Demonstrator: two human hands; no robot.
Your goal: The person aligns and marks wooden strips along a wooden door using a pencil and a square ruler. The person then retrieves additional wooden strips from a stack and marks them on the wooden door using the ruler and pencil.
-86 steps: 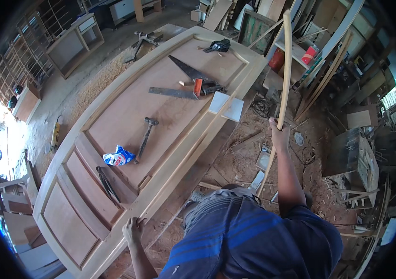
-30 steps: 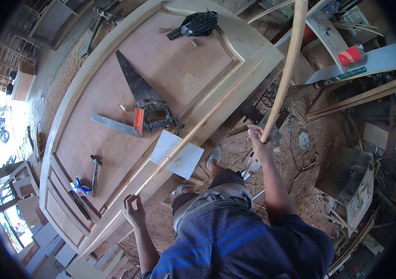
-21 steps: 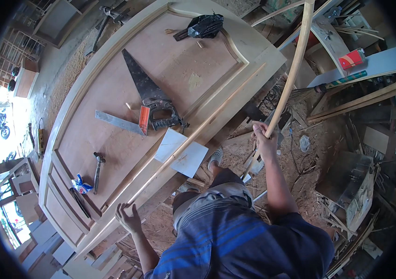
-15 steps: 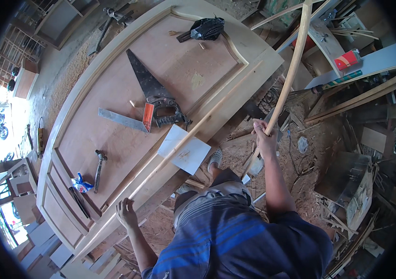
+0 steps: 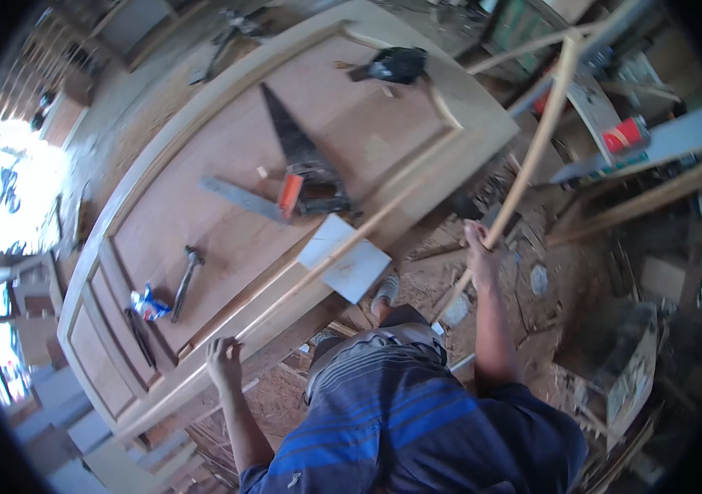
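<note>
Two hands busy: right hand (image 5: 481, 244) clenched round long wooden strip (image 5: 536, 148), upright beside door panel (image 5: 227, 206); left hand (image 5: 223, 360) grips thin batten (image 5: 318, 272) at panel edge. Best kept steady.

We see a carpentry workshop: a large unfinished wooden door (image 5: 227, 214) lies flat as the work surface, with a handsaw (image 5: 297, 152), a hammer (image 5: 185, 280) and a metal square (image 5: 244, 200) on it. Sawdust and offcuts (image 5: 548, 272) cover the floor; timber lengths (image 5: 639, 202) are stacked around.
</note>
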